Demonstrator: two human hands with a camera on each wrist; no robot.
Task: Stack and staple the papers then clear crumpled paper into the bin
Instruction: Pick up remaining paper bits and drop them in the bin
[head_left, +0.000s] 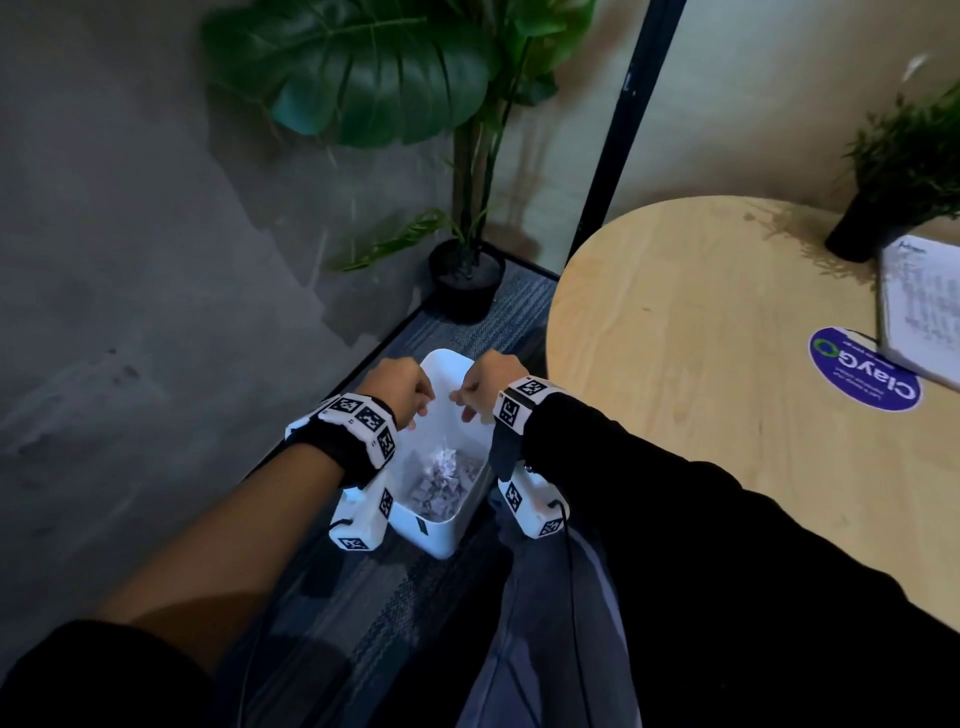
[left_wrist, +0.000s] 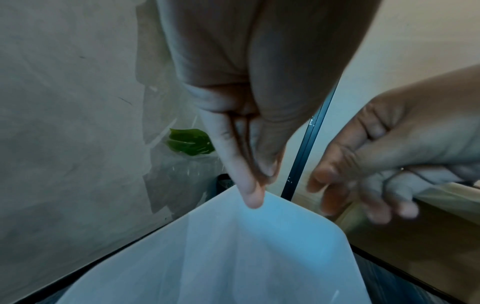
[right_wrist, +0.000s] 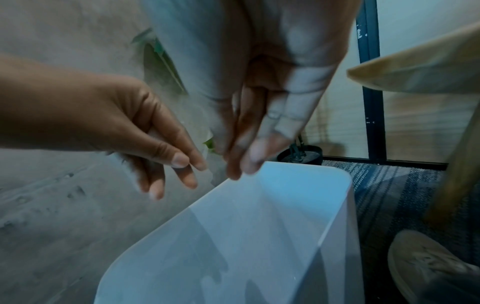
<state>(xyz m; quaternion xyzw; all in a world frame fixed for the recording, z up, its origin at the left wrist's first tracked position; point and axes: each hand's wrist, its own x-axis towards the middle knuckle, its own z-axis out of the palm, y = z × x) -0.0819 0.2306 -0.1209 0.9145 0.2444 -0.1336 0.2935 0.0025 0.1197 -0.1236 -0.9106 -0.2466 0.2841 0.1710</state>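
The round wooden desk (head_left: 727, 364) is seen on the right, with the papers (head_left: 919, 306) lying flat near its far edge, next to a small plant (head_left: 904, 171) in a dark pot and partly over a blue sticker (head_left: 865, 370). Whether the papers have been stapled cannot be told from here. A big plant (head_left: 410, 78) stands in the corner on the floor. The white bin (head_left: 439, 540) is placed on the carpet between the wall and the desk, and the crumpled paper (head_left: 441, 478) is seen down at the bottom of it. Both hands are held over the open top of the bin, close together but not touching. The left hand (head_left: 402, 387) hangs with its fingers pointing down and loosely bent, and nothing is held in it. The right hand (head_left: 485, 382) is the same, with loose fingers and nothing held. The job looks almost done, since the crumpled paper is already in the bin. Crumpled paper is very light and soft, so it can be picked up with a gentle squeeze from any side, and it is not easily broken. It can bounce or roll away if dropped from high up, so it is best let go low over the bin. The papers are thin and floppy, so they are best taken by an edge with finger and thumb. The bin looks light and smooth, and it could be tipped over if bumped at the rim.
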